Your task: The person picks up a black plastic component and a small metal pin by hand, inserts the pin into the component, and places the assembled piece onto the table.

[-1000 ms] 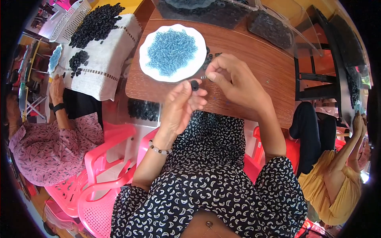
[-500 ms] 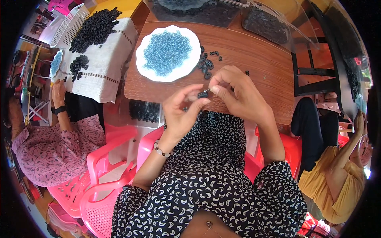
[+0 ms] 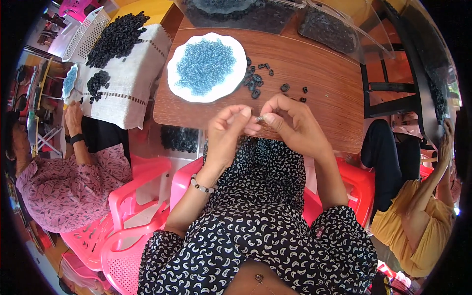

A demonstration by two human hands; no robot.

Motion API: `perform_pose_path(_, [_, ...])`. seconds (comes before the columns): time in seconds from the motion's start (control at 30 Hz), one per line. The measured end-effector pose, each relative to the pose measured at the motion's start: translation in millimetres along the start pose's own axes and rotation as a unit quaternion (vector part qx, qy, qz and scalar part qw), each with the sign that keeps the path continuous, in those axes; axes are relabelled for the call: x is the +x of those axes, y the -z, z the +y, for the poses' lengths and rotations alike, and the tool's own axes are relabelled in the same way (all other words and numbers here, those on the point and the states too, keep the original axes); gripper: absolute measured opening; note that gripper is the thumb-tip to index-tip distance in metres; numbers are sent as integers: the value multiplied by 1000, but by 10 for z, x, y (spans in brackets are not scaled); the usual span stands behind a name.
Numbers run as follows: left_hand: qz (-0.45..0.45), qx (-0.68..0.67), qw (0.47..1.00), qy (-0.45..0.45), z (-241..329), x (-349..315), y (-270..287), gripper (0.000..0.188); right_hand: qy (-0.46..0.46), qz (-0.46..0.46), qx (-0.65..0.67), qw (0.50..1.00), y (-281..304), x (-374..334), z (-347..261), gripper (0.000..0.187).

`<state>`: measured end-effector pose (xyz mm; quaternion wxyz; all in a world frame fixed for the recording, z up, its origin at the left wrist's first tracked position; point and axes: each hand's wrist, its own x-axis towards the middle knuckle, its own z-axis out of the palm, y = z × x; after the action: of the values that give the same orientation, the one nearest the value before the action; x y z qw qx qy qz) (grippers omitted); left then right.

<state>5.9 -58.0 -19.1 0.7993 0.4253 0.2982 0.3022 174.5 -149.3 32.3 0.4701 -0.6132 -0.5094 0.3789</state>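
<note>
White plate: it has a wavy rim and carries a heap of small, pale blue, see-through pieces.
Right hand: thumb and forefinger are clamped on a small shiny piece.
Shiny piece: it is in front of the plate, above the near edge of the brown table, between the two hands.
Left hand: thumb and fingers are near together, but whether they grip something I cannot tell.
Clear boxes: one stands behind the plate, the other to its right; both contain dark pieces.
Black parts: several lie loose just beside the plate.
Side cloth: on it are two black heaps, next to a white basket.
</note>
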Motion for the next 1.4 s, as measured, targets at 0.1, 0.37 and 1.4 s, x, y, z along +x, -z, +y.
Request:
perform_pose_path(0.1, [-16,-35,999,18,-51,6,-18,24,-22,-6,177,984,-119,-46,93,9])
perform_pose_path(0.37, [17,21,999,-39,-32,-20,-190,27,3,38,257,966,-112,-66,229,14])
perform_pose_path(1.4, [-10,519,778,-353,89,8,-87,37,37,67,-88,993,47,-122,-152,9])
